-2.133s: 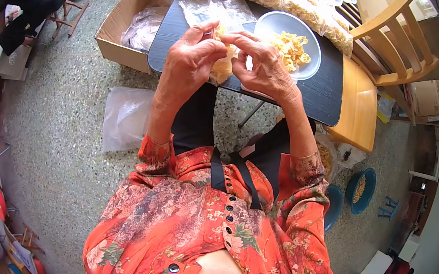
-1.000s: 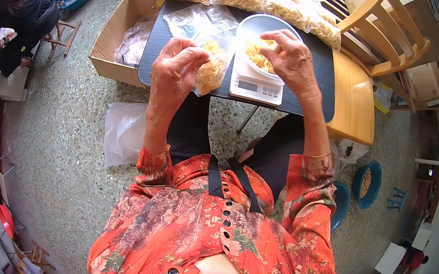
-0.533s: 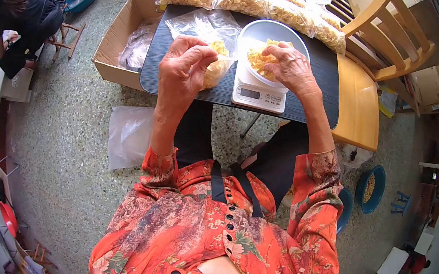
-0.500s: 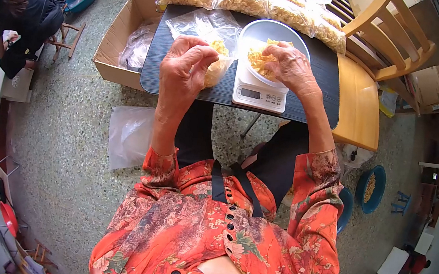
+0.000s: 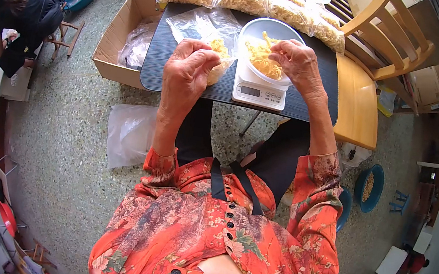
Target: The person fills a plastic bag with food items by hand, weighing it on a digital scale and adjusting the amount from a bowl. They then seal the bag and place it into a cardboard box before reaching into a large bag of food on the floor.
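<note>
My left hand (image 5: 188, 69) pinches the upper edge of a clear plastic bag (image 5: 219, 73) partly filled with dried yellow strips. At the right side of a pale round bowl (image 5: 251, 29), my right hand (image 5: 302, 67) has its fingers closed at a loose heap of the same dried yellow strips (image 5: 261, 54); the fingertips are partly hidden. The bowl sits on a white digital scale (image 5: 261, 94) near the table's front edge. Flat, clear plastic bags (image 5: 193, 21) lie behind my left hand on the dark table (image 5: 155, 59).
Filled clear bags (image 5: 243, 0) line the table's far edge. A cardboard box (image 5: 112, 70) stands at the left, a wooden chair (image 5: 353, 110) at the right. Blue basins (image 5: 369, 187) are on the floor. Another person (image 5: 27, 17) sits at the far left.
My right hand has shifted a little to the right within the bowl, and the strips there lie differently. My left hand stays at the bag, almost unmoved.
</note>
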Demonstrator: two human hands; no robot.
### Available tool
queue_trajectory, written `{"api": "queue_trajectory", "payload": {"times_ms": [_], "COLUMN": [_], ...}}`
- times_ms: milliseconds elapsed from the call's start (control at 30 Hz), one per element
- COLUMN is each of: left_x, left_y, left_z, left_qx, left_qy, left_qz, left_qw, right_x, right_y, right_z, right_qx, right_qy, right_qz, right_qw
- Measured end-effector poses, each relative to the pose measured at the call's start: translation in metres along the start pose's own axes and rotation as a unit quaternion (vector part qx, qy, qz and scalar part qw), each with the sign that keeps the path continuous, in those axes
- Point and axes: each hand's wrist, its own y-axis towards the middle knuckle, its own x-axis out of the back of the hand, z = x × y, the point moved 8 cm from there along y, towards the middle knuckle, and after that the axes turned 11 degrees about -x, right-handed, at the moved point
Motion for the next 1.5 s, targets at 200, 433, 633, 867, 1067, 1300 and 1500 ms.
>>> {"api": "queue_trajectory", "payload": {"times_ms": [200, 433, 633, 867, 1067, 1300, 1500], "left_x": [0.0, 0.001, 0.002, -0.007, -0.006, -0.004, 0.002], "left_y": [0.002, 0.002, -0.002, -0.004, -0.005, -0.008, -0.006], "left_z": [-0.007, -0.01, -0.004, 0.0, 0.002, 0.007, 0.002], "left_qx": [-0.02, -0.043, -0.018, 0.017, 0.005, -0.03, -0.006], "left_qy": [0.007, 0.012, 0.014, -0.017, -0.02, 0.0, -0.02], "left_qz": [-0.005, -0.01, -0.009, 0.011, -0.005, -0.011, -0.008], "left_qw": [1.0, 0.999, 1.0, 1.0, 1.0, 0.999, 1.0], "right_x": [0.006, 0.0, -0.011, 0.02, -0.021, -0.047, -0.059], "right_y": [-0.001, 0.0, -0.01, -0.02, -0.009, 0.003, 0.026], "right_z": [-0.021, -0.043, -0.064, 0.033, 0.098, 0.097, 0.1], "right_qx": [-0.074, -0.174, -0.29, -0.072, 0.107, 0.168, 0.097], "right_qy": [0.147, 0.273, 0.543, 0.281, 0.137, 0.077, 0.062], "right_qz": [0.001, -0.013, -0.041, -0.225, -0.127, 0.065, 0.061], "right_qw": [0.986, 0.946, 0.787, 0.93, 0.976, 0.981, 0.991]}}
